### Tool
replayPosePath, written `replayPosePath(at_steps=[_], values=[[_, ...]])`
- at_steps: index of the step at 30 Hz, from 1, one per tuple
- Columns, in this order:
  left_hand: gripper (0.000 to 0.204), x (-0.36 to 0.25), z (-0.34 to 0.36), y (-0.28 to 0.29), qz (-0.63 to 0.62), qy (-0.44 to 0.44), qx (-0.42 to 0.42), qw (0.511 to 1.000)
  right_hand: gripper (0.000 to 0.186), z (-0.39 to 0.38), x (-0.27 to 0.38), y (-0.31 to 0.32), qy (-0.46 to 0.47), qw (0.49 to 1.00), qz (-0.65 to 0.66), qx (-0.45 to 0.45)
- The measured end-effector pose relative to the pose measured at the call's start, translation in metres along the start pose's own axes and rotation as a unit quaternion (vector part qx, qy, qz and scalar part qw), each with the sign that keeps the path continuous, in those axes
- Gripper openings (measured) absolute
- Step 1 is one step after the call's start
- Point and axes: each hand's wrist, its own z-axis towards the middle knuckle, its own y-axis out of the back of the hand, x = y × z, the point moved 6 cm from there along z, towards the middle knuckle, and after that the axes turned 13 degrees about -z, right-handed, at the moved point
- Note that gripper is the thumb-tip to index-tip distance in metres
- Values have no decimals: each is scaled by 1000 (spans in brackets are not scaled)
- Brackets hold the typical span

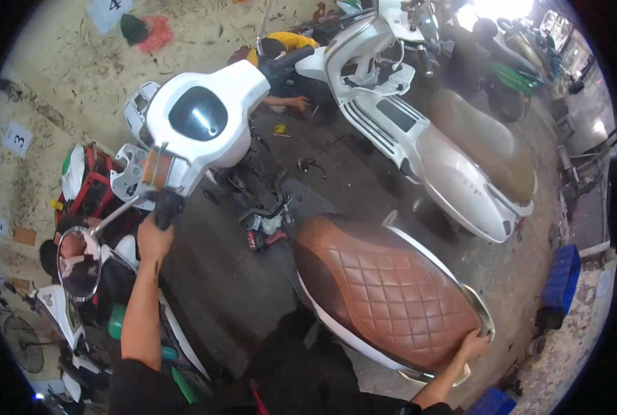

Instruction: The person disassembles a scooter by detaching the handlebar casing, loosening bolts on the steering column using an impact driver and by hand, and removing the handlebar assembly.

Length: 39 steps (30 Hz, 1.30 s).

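Note:
My left hand [155, 238] is closed round the black left grip [167, 207] of a white scooter handlebar cover [246, 88]; a round mirror [78, 263] juts from beside it on a stalk. My right hand [472, 346] grips the metal grab rail [481, 304] at the rear of this scooter's brown quilted seat [398, 304], at lower right. Between handlebar and seat the dark frame [270, 190] shows bare, with a red and black object [260, 240] on it.
Behind stands a white scooter [460, 200]. A person in yellow [291, 41] crouches at top, another in dark clothing [460, 48] is farther right. Scooters and parts [80, 180] line the left wall. Blue crates [561, 277] sit at right.

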Motion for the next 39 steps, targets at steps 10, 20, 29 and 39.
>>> replayPosePath(at_steps=[10, 20, 29, 39], values=[[28, 15, -7, 8, 34, 70, 8, 997, 40, -267, 589, 166, 400, 507, 616, 450], [41, 39, -23, 4, 10, 173, 17, 985, 42, -370, 825, 203, 535, 373, 521, 550], [71, 80, -45, 27, 148, 176, -1, 973, 34, -367, 825, 194, 511, 348, 570, 540], [70, 42, -32, 18, 167, 261, -43, 950, 31, -349, 764, 224, 624, 362, 660, 210]])
